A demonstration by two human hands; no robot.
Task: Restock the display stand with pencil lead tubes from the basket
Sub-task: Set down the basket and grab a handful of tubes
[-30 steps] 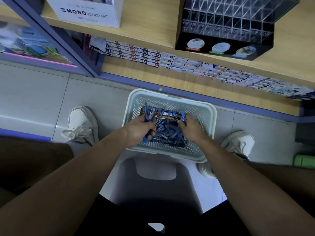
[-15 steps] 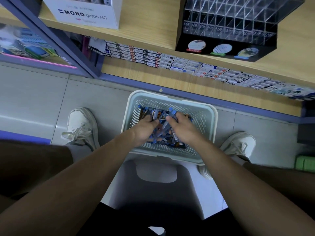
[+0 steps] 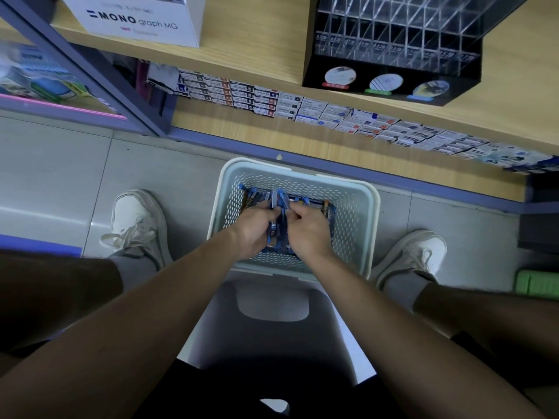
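Observation:
A pale perforated basket (image 3: 357, 219) stands on the floor between my feet, holding several blue and orange pencil lead tubes (image 3: 257, 196). Both hands are inside it, close together. My left hand (image 3: 252, 226) and my right hand (image 3: 307, 229) curl their fingers round a bunch of blue tubes (image 3: 279, 213) pressed between them. The black display stand (image 3: 393, 55) with clear empty slots sits on the wooden shelf at the upper right.
A white MONO graph MG box (image 3: 136, 16) stands on the upper shelf (image 3: 251, 52) at the left. Rows of small lead boxes (image 3: 302, 105) line the lower shelf. A grey stool (image 3: 272, 328) is under me; white shoes (image 3: 136, 222) flank the basket.
My hands have drawn together from the sides of the pile to the middle of the basket, gathering blue tubes into a bunch between them.

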